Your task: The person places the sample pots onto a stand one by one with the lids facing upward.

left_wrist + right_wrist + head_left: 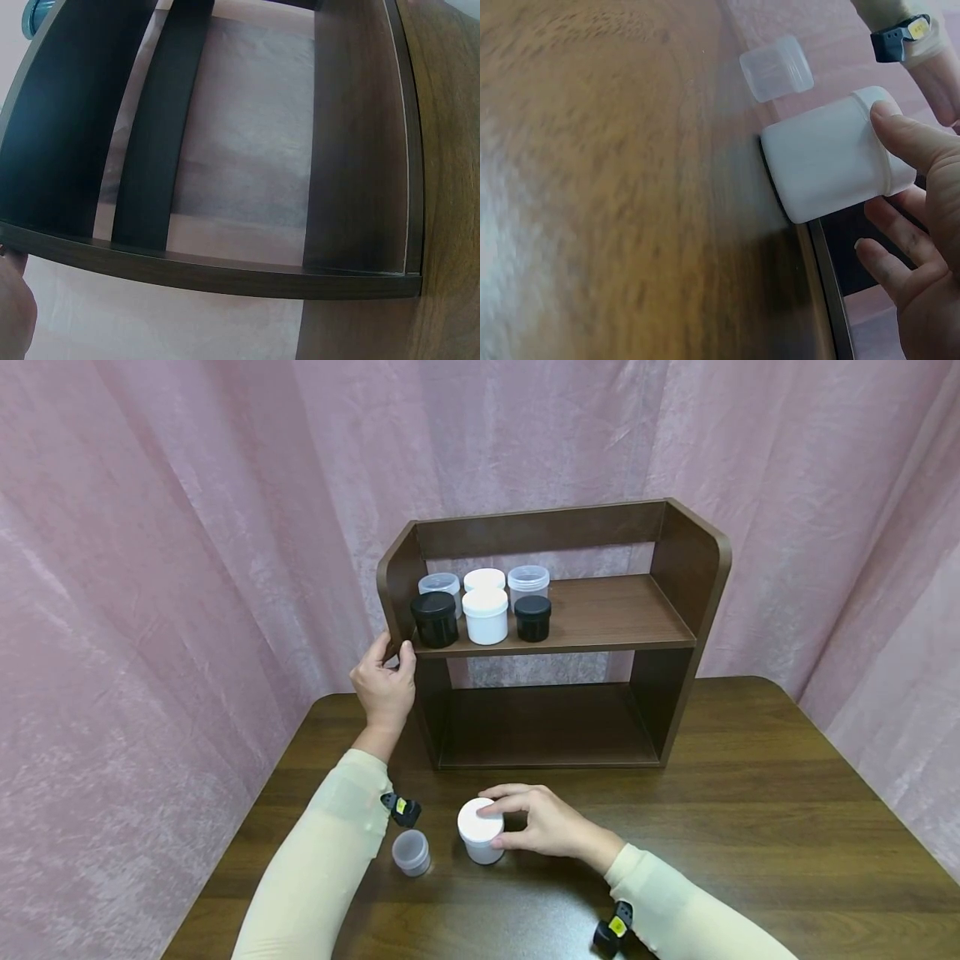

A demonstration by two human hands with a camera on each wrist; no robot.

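A white jar [480,832] stands on the dark wooden table [750,827] near the front. My right hand [497,825] grips it around the lid, thumb on the near side and fingers over the top. The right wrist view shows the white jar [825,161] in my right hand [915,195]. A small translucent jar [412,852] stands just to its left, also the translucent jar [776,67] in the right wrist view. My left hand [393,653] grips the front edge of the left side panel of a brown two-level shelf [675,610]. The left wrist view shows the shelf [225,274] from below.
On the upper board's left part stand a black jar [434,618], a white jar [485,615], a smaller black jar [532,617] and three jars behind them. The lower compartment [547,727] holds nothing. Pink curtains [150,568] hang behind and to both sides.
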